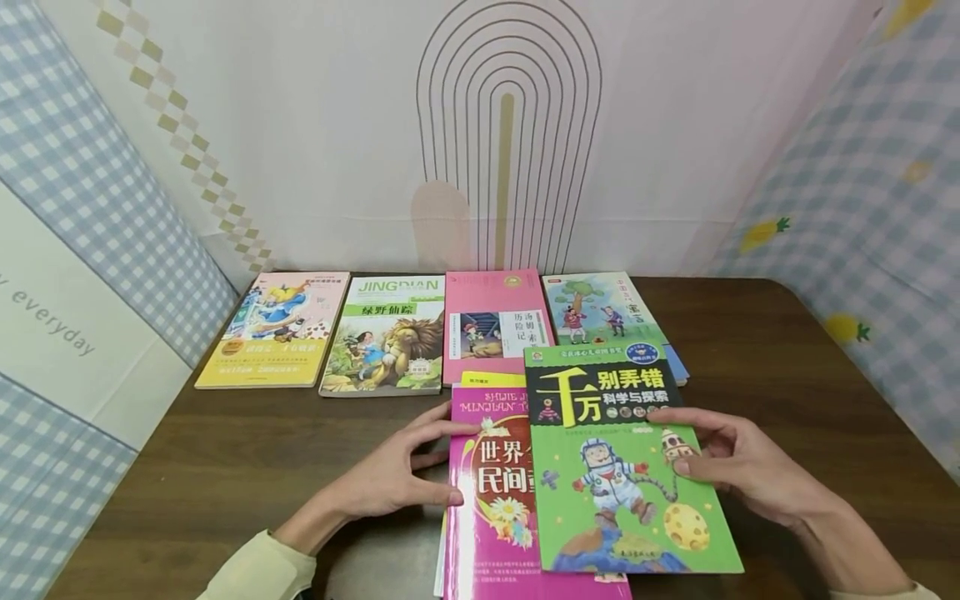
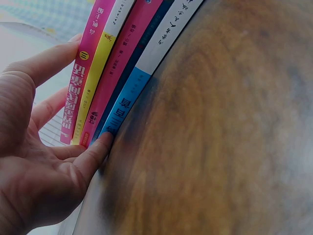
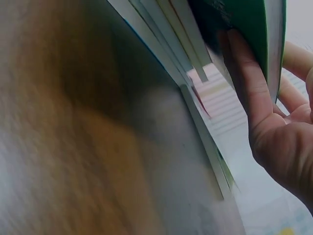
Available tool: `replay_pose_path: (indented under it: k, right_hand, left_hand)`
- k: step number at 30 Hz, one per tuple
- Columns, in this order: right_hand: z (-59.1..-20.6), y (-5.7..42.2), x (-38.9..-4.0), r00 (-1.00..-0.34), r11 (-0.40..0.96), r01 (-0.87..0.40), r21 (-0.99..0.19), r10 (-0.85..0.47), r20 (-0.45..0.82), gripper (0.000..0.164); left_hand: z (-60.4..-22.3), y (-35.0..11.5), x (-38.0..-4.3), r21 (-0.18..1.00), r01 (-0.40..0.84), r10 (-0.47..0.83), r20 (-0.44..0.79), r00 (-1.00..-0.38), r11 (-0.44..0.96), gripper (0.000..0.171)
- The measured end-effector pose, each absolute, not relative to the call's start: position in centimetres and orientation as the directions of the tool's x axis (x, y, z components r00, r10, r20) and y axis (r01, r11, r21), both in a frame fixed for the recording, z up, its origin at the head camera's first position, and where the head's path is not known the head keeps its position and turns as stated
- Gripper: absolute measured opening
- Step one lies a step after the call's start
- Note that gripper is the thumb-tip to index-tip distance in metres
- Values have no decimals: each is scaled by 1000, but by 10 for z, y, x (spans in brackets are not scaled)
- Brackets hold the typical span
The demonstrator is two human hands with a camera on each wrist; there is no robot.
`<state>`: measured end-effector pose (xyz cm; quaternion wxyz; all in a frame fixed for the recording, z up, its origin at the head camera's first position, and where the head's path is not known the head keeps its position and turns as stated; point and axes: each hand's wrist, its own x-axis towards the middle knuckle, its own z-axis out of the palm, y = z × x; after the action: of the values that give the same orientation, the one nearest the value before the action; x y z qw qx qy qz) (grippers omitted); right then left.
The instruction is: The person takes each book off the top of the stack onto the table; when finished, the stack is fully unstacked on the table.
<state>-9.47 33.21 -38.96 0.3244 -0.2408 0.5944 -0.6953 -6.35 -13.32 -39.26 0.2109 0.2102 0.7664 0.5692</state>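
Observation:
My right hand grips the right edge of a green book with an astronaut on its cover. In the right wrist view the green book is raised off the stack, thumb on one face and fingers on the other. Below it lies a stack of books topped by a magenta book, partly covered by the green one. My left hand touches the left side of this stack. Its fingertips meet several spines, including a blue-and-white spine at the bottom.
A row lies along the back of the brown table: a yellow-and-pink book, a lion-cover book, a pink book and a pale green book. A white curtain hangs behind.

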Motion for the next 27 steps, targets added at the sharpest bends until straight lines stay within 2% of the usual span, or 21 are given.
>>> replay_pose_path:
  k: [5,18,27]
  right_hand:
    - [-384,344,-100,-672,-106,179,-978,-739,-43,63]
    - [-377,376,-111,-762,-79,155,-985,-644,-68,65]
    - [-372,408,-126,-848,-51,170,-984,-516,-119,64]
  left_hand:
    - [-392,-134,-62,960,70,547,-93,-832,270,70]
    - [-392,-134,-62,960,88,563,-79,-823,264,71]
    - [-392,-134,-62,961,95,567,-71,-821,258,69]
